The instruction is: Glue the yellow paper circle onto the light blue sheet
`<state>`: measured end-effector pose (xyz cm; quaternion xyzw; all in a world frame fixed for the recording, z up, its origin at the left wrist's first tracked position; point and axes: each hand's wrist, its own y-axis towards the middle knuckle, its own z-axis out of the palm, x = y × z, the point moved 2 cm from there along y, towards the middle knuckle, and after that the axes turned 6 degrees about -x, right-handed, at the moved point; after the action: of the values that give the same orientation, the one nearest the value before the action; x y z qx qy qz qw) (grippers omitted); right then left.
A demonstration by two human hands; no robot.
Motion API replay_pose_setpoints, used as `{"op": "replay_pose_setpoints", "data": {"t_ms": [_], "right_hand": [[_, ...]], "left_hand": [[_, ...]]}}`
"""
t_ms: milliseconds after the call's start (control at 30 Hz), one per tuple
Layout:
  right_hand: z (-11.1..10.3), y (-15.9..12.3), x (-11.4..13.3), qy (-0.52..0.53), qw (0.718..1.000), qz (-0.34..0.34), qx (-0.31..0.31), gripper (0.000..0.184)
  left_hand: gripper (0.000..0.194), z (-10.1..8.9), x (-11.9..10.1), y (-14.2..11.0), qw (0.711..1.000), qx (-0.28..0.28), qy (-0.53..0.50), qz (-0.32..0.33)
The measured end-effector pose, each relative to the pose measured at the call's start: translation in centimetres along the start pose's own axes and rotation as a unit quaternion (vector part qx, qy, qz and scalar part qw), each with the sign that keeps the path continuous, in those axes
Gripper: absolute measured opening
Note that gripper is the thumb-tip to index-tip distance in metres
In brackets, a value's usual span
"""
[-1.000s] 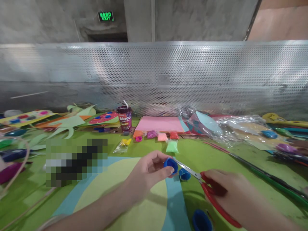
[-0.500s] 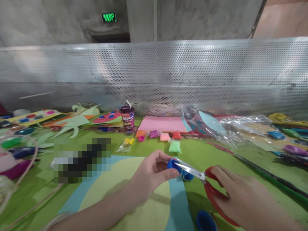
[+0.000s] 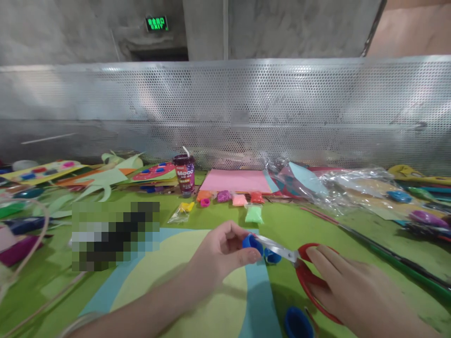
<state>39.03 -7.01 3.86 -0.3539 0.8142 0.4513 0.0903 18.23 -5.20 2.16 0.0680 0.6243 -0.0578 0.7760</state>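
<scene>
Between the thumb and fingers of my left hand (image 3: pixel 225 251) is a small blue plastic cap (image 3: pixel 252 244), its hollow side partly showing. My right hand (image 3: pixel 352 286) grips the red handles of a pair of scissors (image 3: pixel 291 255), whose blades reach left to the cap's rim. Just behind the blades, a second blue piece (image 3: pixel 273 256) lies on the green table. Nearer to me, below the scissors, sits another blue cap (image 3: pixel 298 323). Under my left arm lies a blue sheet (image 3: pixel 262 300) with a large pale yellow-green round (image 3: pixel 183 286) on it.
Several small bags of coloured clay, a green one (image 3: pixel 254 213) nearest, lie beyond my hands. Behind them are a purple drink cup (image 3: pixel 184 174) and pink paper (image 3: pixel 237 180). Clear plastic wrapping (image 3: pixel 338 188) lies back right. A perforated metal panel (image 3: pixel 225 108) closes off the far side.
The scissor blades have moved at the cap's rim, and the handles have spread and shifted slightly. My left hand keeps its grip on the cap, which has turned a little. The view swayed slightly.
</scene>
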Motion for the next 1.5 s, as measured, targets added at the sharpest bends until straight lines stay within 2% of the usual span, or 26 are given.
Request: {"op": "replay_pose_setpoints", "data": {"t_ms": [267, 400, 733, 933, 1267, 1333, 1500], "right_hand": [[0.3, -0.1, 0.0, 0.039, 0.999, 0.026, -0.004, 0.026], [0.1, 0.0, 0.2, 0.015, 0.999, 0.027, -0.014, 0.022], [-0.3, 0.3, -0.1, -0.014, 1.000, 0.013, -0.021, 0.023], [-0.5, 0.2, -0.3, -0.010, 1.000, -0.003, -0.015, 0.031], [0.2, -0.4, -0.1, 0.013, 1.000, 0.004, -0.012, 0.025], [0.5, -0.8, -0.2, 0.033, 0.999, 0.022, -0.001, 0.020], [0.9, -1.4, -0.6, 0.151, 0.980, 0.097, 0.087, 0.018]], "left_hand": [[0.028, 0.0, -0.4, -0.4, 1.000, 0.015, -0.010, -0.003], [0.030, 0.0, -0.3, -0.3, 1.000, 0.015, 0.000, 0.003], [0.031, 0.2, -0.3, -0.4, 1.000, -0.009, -0.015, 0.000], [0.031, -0.1, -0.1, -0.3, 1.000, 0.001, -0.012, 0.002], [0.030, 0.0, -0.7, -0.2, 1.000, 0.007, -0.020, -0.002], [0.029, 0.0, -0.7, -0.2, 1.000, 0.011, -0.020, 0.001], [0.025, -0.1, -0.8, -0.3, 1.000, 0.011, 0.000, 0.006]]}}
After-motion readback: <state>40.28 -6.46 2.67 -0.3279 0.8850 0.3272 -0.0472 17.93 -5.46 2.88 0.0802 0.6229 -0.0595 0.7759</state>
